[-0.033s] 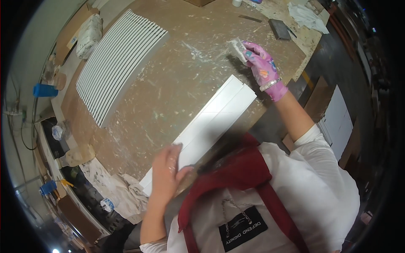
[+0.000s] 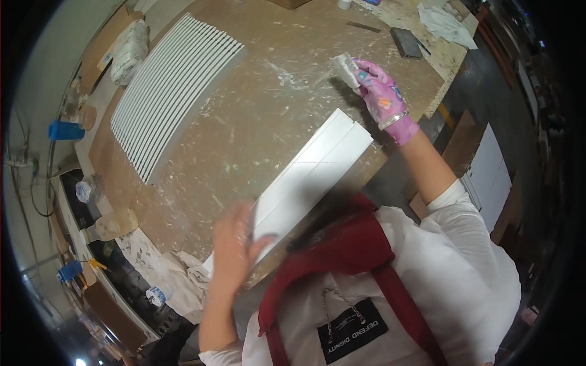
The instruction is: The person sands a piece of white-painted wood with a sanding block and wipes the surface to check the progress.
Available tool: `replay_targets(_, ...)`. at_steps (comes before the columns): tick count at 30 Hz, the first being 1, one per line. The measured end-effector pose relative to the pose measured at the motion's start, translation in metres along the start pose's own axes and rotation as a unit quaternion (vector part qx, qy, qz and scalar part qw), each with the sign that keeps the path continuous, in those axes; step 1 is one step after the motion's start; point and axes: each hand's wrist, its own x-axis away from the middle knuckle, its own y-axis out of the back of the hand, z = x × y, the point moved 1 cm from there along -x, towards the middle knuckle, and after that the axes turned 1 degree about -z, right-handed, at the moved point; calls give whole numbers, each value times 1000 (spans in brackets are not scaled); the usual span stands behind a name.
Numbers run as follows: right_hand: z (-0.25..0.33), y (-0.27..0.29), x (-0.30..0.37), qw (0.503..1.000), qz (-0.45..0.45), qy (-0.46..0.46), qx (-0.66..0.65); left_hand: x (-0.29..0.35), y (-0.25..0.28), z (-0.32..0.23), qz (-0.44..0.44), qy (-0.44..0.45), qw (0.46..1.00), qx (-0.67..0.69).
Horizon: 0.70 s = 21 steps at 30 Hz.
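A long white board (image 2: 312, 165) with grooved lines along it lies slantwise on the near side of the worktable. Across its lower left end is my bare left hand (image 2: 235, 244), blurred, with the fingers and thumb apart; its exact contact with the board is hard to make out. My right hand (image 2: 381, 91), in a pink patterned glove, is closed round a small whitish block (image 2: 348, 70), perhaps a sanding block, beyond the board's upper right end.
A stack of thin white strips (image 2: 177, 91) lies at the far left of the brown, paint-marked table (image 2: 244, 128). A dark grey block (image 2: 406, 43) and a crumpled white cloth (image 2: 445, 25) are at the far right. Pale cloth (image 2: 174, 274) hangs at the lower left.
My left hand has shifted slightly left and up, its fingers more spread. The board's far end sits a touch further right. My right hand has barely moved.
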Motion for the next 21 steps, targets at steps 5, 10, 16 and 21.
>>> replay_targets(5,-3,-5,-19,975,100,-140,-143,-110,13,87,-151,61,975,-153)
replay_targets(10,9,-29,-32,985,117,-120,33,-116,-20,143,-108,116,945,-287)
replay_targets(16,3,-44,-67,978,110,-70,162,-123,-18,135,-129,33,980,-149)
replay_targets(21,-29,-97,-143,940,182,26,288,-143,-19,166,-173,96,962,-190)
